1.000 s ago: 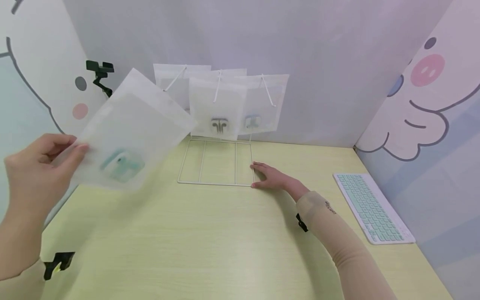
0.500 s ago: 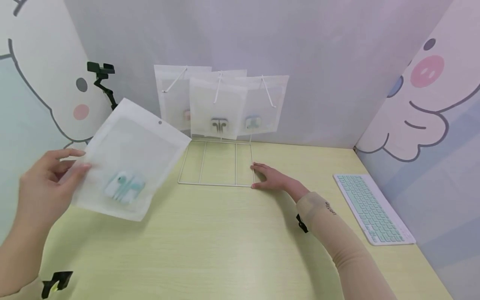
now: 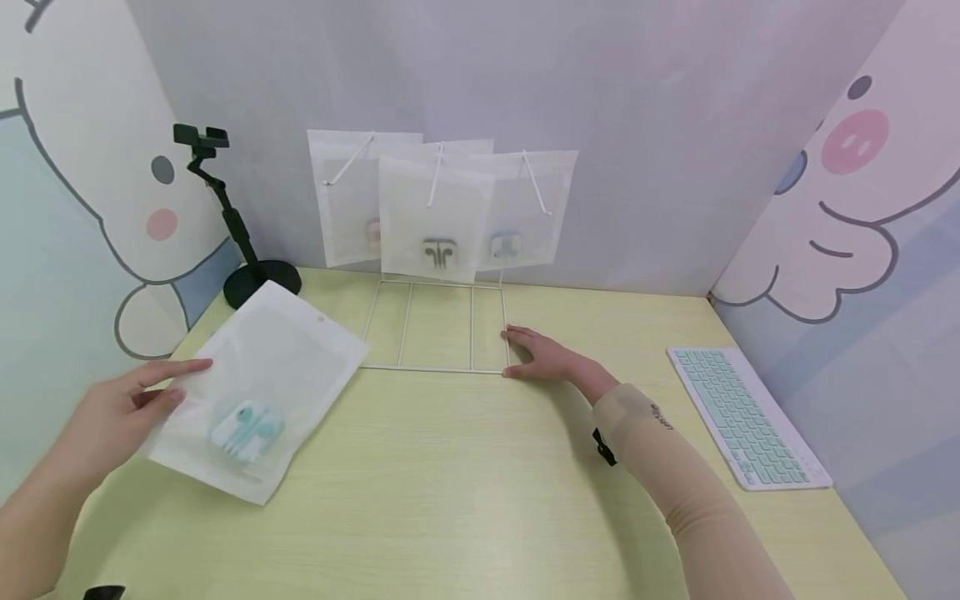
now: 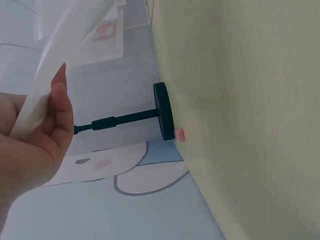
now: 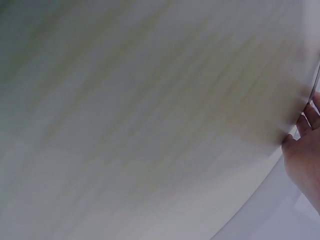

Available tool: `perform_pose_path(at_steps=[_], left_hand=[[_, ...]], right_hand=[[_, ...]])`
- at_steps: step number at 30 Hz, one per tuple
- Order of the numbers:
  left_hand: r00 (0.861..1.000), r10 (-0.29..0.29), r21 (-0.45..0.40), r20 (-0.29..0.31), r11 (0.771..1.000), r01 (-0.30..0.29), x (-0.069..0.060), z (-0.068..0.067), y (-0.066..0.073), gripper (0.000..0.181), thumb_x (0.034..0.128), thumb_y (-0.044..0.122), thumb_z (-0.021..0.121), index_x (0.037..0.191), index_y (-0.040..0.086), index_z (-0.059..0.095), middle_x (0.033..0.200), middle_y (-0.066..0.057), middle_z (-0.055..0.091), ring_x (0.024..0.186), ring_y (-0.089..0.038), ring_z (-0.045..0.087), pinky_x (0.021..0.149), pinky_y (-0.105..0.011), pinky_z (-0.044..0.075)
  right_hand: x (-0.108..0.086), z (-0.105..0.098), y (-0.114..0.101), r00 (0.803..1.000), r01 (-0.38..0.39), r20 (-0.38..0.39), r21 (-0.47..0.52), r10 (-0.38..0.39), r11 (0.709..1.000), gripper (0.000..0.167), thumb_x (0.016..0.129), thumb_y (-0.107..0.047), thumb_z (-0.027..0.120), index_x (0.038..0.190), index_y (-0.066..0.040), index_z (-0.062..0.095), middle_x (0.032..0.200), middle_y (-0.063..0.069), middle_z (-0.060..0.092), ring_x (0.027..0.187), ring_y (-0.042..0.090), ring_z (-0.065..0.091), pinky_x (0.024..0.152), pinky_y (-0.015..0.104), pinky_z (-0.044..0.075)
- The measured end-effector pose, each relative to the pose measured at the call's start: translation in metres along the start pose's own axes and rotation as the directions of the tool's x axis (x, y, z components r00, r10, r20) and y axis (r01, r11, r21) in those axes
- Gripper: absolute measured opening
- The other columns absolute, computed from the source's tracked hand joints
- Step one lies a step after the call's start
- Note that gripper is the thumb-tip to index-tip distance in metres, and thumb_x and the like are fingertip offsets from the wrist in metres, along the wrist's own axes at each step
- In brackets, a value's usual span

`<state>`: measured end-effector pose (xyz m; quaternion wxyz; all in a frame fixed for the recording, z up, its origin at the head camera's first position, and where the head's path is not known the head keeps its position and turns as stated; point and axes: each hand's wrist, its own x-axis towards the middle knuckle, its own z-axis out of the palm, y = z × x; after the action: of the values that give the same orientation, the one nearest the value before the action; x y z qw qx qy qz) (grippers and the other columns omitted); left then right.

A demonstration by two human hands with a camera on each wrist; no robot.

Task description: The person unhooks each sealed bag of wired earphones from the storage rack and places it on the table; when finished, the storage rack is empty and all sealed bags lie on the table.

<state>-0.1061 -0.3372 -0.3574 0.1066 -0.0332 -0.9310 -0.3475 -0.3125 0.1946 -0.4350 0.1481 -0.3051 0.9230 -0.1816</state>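
Observation:
My left hand pinches the left edge of a white translucent pouch, which is tilted above the left side of the table. White and teal earphones show through its lower part, and a small hole marks its top edge. In the left wrist view the pouch is seen nearly edge-on between thumb and fingers. My right hand rests at the right side of the white wire rack's base, fingers and thumb spread along the wire. The right wrist view shows just part of this hand.
Several similar pouches hang from the rack's three prongs at the back wall. A black stand with a round base is at back left. A white keyboard with mint keys lies on the right. A small pink object sits by the stand.
My left hand has lowered the pouch toward the table, and the black stand behind it is now in sight. The right hand and the rack have stayed in place.

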Motion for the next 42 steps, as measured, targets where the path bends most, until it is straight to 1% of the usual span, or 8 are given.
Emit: perform_pose_path(at_steps=[3, 7, 14, 20, 29, 31, 38, 42], left_hand=[[0.999, 0.006, -0.018, 0.051, 1.000, -0.005, -0.003, 0.000, -0.010, 0.036, 0.0905, 0.013, 0.064, 0.125, 0.024, 0.063, 0.107, 0.045, 0.038, 0.076, 0.016, 0.045, 0.061, -0.008, 0.036], [0.993, 0.007, 0.012, 0.116, 1.000, -0.008, -0.005, 0.000, -0.025, 0.037, 0.0864, 0.015, 0.069, 0.123, 0.019, 0.064, 0.099, 0.036, 0.046, 0.073, 0.003, 0.043, 0.059, -0.010, 0.033], [0.965, 0.069, 0.052, 0.251, 0.995, -0.084, -0.007, 0.001, -0.047, 0.041, 0.0830, 0.011, 0.071, 0.123, 0.012, 0.063, 0.097, 0.033, 0.050, 0.081, 0.014, 0.043, 0.065, -0.004, 0.036], [0.910, 0.095, 0.010, 0.404, 0.994, -0.108, -0.007, 0.003, -0.060, 0.056, 0.0822, 0.009, 0.071, 0.135, 0.014, 0.052, 0.078, 0.003, 0.043, 0.067, -0.006, 0.039, 0.054, -0.021, 0.032], [0.819, 0.035, 0.024, 0.572, 0.998, -0.059, -0.006, 0.000, -0.079, 0.069, 0.0845, 0.018, 0.069, 0.146, 0.023, 0.038, 0.074, 0.003, 0.036, 0.063, -0.007, 0.034, 0.054, -0.024, 0.027], [0.817, 0.044, 0.012, 0.575, 0.998, -0.063, -0.006, -0.001, -0.085, 0.070, 0.0836, 0.018, 0.069, 0.146, 0.023, 0.037, 0.073, 0.003, 0.036, 0.062, -0.007, 0.033, 0.054, -0.024, 0.026], [0.843, 0.128, -0.002, 0.522, 0.989, -0.149, -0.008, -0.006, -0.102, 0.076, 0.0784, 0.011, 0.073, 0.143, 0.032, 0.038, 0.069, 0.008, 0.036, 0.060, -0.005, 0.034, 0.053, -0.022, 0.025], [0.829, 0.086, 0.003, 0.553, 0.995, -0.105, -0.008, -0.008, -0.108, 0.078, 0.0800, 0.014, 0.072, 0.142, 0.041, 0.034, 0.070, 0.004, 0.035, 0.061, -0.006, 0.033, 0.054, -0.023, 0.025]], right_hand=[[0.000, 0.000, 0.000, 1.000, 0.001, -0.002, 0.004, -0.001, 1.000, 0.082, 0.086, -0.047, 0.065, 0.150, -0.012, 0.027, 0.157, 0.010, 0.018, 0.144, 0.030, 0.017, 0.114, 0.046, 0.017], [0.000, 0.000, -0.002, 1.000, 0.004, -0.004, 0.008, -0.004, 1.000, 0.082, 0.086, -0.046, 0.064, 0.150, -0.011, 0.027, 0.157, 0.010, 0.018, 0.143, 0.031, 0.017, 0.114, 0.047, 0.017], [-0.002, 0.000, -0.003, 1.000, 0.009, -0.006, 0.002, -0.009, 1.000, 0.082, 0.087, -0.047, 0.064, 0.150, -0.011, 0.026, 0.157, 0.011, 0.017, 0.143, 0.032, 0.017, 0.114, 0.048, 0.017], [-0.003, -0.001, -0.001, 1.000, 0.010, -0.004, -0.001, -0.010, 1.000, 0.082, 0.087, -0.047, 0.063, 0.150, -0.010, 0.026, 0.157, 0.012, 0.017, 0.143, 0.033, 0.018, 0.114, 0.049, 0.017], [-0.001, 0.000, 0.000, 1.000, 0.017, -0.002, 0.006, -0.017, 1.000, 0.083, 0.086, -0.048, 0.064, 0.150, -0.010, 0.026, 0.157, 0.012, 0.017, 0.143, 0.033, 0.018, 0.114, 0.049, 0.017], [-0.002, 0.000, -0.001, 1.000, 0.017, -0.005, 0.008, -0.017, 1.000, 0.082, 0.086, -0.047, 0.064, 0.149, -0.010, 0.027, 0.157, 0.012, 0.018, 0.143, 0.033, 0.018, 0.114, 0.049, 0.017], [-0.002, 0.000, -0.001, 1.000, 0.006, -0.010, 0.001, -0.006, 1.000, 0.082, 0.086, -0.047, 0.065, 0.149, -0.011, 0.027, 0.157, 0.011, 0.018, 0.143, 0.032, 0.018, 0.114, 0.048, 0.017], [-0.002, 0.000, -0.002, 1.000, 0.012, -0.008, 0.005, -0.012, 1.000, 0.082, 0.086, -0.045, 0.065, 0.149, -0.010, 0.027, 0.156, 0.012, 0.018, 0.143, 0.032, 0.018, 0.114, 0.048, 0.017]])
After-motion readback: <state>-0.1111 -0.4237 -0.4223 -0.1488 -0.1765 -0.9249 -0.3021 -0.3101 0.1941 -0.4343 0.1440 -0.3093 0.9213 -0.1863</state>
